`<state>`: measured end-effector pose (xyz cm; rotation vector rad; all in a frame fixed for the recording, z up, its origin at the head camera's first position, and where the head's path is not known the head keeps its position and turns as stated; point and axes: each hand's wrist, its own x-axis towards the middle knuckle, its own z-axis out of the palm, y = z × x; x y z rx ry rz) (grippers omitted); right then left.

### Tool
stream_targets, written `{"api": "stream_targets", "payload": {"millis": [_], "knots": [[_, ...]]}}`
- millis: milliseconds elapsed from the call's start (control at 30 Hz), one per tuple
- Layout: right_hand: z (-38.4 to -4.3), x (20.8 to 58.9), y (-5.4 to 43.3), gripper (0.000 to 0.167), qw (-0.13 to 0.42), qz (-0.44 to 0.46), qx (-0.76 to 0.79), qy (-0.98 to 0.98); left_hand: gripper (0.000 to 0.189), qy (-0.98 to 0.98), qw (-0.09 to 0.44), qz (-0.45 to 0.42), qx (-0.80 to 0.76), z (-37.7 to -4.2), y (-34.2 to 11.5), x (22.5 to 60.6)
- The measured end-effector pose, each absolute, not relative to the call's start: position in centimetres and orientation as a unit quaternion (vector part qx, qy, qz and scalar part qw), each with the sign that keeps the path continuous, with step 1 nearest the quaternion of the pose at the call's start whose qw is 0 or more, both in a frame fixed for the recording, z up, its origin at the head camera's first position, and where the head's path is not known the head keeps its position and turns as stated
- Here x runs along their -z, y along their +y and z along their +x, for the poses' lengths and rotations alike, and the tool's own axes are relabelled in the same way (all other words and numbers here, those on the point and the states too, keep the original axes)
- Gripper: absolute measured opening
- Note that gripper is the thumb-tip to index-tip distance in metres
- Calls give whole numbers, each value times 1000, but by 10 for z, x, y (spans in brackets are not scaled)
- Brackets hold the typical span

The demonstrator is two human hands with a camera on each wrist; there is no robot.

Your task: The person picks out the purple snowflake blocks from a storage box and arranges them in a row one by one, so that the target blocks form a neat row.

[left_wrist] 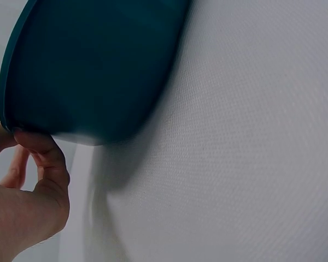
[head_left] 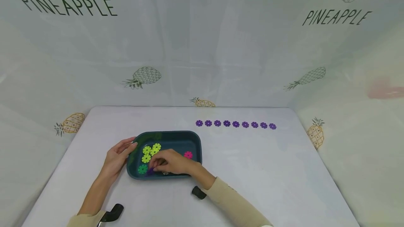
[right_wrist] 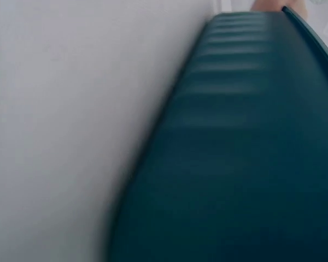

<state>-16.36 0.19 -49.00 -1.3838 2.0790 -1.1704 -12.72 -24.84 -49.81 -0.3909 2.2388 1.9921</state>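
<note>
My left hand (head_left: 116,158) grips the left rim of a dark teal tray (head_left: 181,141), thumb over the edge; the left wrist view has this hand (left_wrist: 35,185) at the tray's corner (left_wrist: 98,71). Inside the tray, the fingertips of my right hand (head_left: 172,162) pinch a purple flower-shaped disc (head_left: 150,172), partly hidden by the fingers. Yellow-green discs (head_left: 146,158) lie just beyond those fingers, a green disc (head_left: 142,169) to their left. A pink disc (head_left: 188,155) lies near the tray's right end. The right wrist view is filled by the tray's outer wall (right_wrist: 224,153).
A straight row of several purple discs (head_left: 227,123) lies on the white table (head_left: 268,171), beyond the tray and to its right. Black wrist-worn pieces (head_left: 114,213) show by both forearms. A pineapple-print curtain (head_left: 202,45) hangs behind the table and at its sides.
</note>
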Motion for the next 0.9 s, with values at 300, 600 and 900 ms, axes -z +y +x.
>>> {"api": "stream_targets", "payload": {"millis": [300,600,900], "knots": [[-173,484,29,14,144,-451,428,770,62,739,55,-127,-659,-125,-250,498],[-183,480,53,15,87,-413,467,777,61,736,56,-121,-664,-128,-250,499],[-190,477,79,20,44,-345,520,780,61,736,54,-115,-665,-128,-250,502]]}}
